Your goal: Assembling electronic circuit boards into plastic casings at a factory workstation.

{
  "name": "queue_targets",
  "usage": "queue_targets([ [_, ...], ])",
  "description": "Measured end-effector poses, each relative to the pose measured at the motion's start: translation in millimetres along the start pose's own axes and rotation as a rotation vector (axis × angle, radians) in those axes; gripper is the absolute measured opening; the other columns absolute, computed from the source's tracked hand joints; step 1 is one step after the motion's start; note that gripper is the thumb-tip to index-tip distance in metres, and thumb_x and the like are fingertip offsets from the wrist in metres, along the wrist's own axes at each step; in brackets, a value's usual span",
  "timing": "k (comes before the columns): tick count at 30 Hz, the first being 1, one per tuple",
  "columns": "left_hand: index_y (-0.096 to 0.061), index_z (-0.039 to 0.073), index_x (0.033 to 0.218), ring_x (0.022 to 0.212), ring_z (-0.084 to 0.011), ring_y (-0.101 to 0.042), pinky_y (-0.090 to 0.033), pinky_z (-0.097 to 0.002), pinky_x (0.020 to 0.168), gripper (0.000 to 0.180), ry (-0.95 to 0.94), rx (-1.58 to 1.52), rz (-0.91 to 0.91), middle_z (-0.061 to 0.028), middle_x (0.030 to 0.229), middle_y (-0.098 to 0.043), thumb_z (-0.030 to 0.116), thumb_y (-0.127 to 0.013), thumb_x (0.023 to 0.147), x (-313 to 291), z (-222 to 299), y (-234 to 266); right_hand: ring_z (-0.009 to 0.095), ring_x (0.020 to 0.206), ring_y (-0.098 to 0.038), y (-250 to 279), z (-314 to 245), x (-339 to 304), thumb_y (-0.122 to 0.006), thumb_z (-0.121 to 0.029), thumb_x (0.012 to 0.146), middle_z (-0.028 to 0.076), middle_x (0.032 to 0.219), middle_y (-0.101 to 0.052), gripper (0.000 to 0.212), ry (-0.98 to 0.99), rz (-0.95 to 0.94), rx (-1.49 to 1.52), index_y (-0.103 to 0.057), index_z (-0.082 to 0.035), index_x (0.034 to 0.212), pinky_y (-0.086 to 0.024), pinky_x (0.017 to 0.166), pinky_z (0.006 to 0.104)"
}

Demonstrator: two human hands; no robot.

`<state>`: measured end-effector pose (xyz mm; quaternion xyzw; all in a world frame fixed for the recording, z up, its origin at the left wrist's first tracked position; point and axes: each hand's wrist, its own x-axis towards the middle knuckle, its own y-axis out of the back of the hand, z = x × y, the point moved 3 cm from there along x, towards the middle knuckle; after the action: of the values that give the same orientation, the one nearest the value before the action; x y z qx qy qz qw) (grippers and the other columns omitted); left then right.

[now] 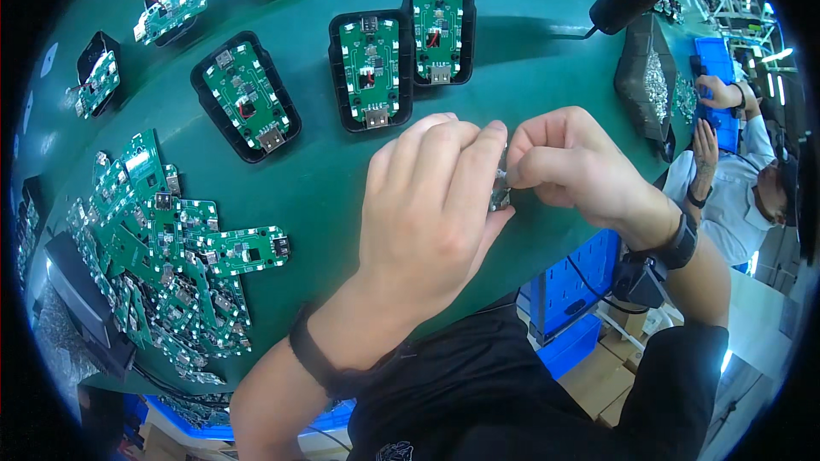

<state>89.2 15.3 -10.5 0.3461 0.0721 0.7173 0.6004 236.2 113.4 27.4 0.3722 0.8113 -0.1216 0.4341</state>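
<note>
Over the middle of the green mat, my left hand (pixel 431 205) is closed around a small circuit board (pixel 500 190). Only a narrow strip with metallic parts shows between the fingers and thumb; the palm hides the rest. My right hand (pixel 576 162) pinches at the board's right edge, thumb and forefinger pressed together. Whatever lies between those fingertips is too small to make out. Just beyond my hands lie black plastic housings with green boards set in them: a left one (pixel 246 96), a middle one (pixel 371 71) and a right one (pixel 440 32), the latter two touching.
A heap of loose circuit boards (pixel 184 282) covers the mat's left side. More housings with boards, such as this one (pixel 171 13), line the far edge. A black tool with a thin tip (pixel 632 0) juts in above a dark tray of small metal parts (pixel 651 85). A co-worker (pixel 726 179) sits at right.
</note>
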Motion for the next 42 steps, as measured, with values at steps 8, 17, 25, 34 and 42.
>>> queue_targets([
  [8,-0.063,0.005,0.128,0.112,-0.0343,-0.064,-0.047,-0.0446,0.093,0.079,0.003,-0.015,0.030,-0.0121,0.117,-0.064,0.011,-0.095,0.055,-1,-2,-2,0.007,0.051,-0.049,-1,5,1,-0.071,-0.008,0.086,0.001,0.064,-0.059,0.014,0.015,-0.034,0.159,-0.068,0.000,0.075,-0.034,0.046,0.0241],
  [17,-0.063,0.000,0.127,0.114,-0.0331,-0.063,-0.047,-0.0445,0.092,0.069,0.001,-0.017,-0.003,-0.0123,0.114,-0.061,0.010,-0.088,0.064,3,1,-4,0.008,0.051,-0.050,2,3,2,-0.073,-0.010,0.086,0.001,0.064,-0.059,0.015,-0.014,0.000,0.096,-0.068,-0.001,0.075,-0.035,0.047,0.0251],
  [25,-0.063,0.003,0.127,0.112,-0.0351,-0.063,-0.047,-0.0441,0.094,0.080,0.013,-0.028,0.024,-0.0148,0.116,-0.063,0.009,-0.096,0.055,2,0,-6,0.006,0.053,-0.052,3,-5,-1,-0.070,-0.007,0.087,-0.001,0.071,-0.063,0.007,-0.013,0.030,-0.080,-0.068,-0.001,0.083,-0.035,0.047,0.0218],
  [34,-0.062,0.002,0.129,0.114,-0.0355,-0.063,-0.046,-0.0445,0.095,0.081,0.041,-0.040,0.005,-0.0151,0.116,-0.062,0.012,-0.095,0.057,4,2,-9,0.006,0.054,-0.054,5,4,-3,-0.074,-0.012,0.089,0.001,0.069,-0.064,0.013,0.040,0.021,0.002,-0.069,0.000,0.086,-0.040,0.049,0.0218],
  [42,-0.061,0.003,0.130,0.118,-0.0386,-0.061,-0.047,-0.0457,0.097,0.080,0.025,0.000,-0.005,-0.0147,0.118,-0.062,0.012,-0.096,0.058,4,3,-7,0.006,0.057,-0.057,3,9,-5,-0.072,-0.007,0.092,0.001,0.074,-0.066,0.009,0.101,0.012,0.015,-0.068,-0.001,0.088,-0.041,0.051,0.0214],
])
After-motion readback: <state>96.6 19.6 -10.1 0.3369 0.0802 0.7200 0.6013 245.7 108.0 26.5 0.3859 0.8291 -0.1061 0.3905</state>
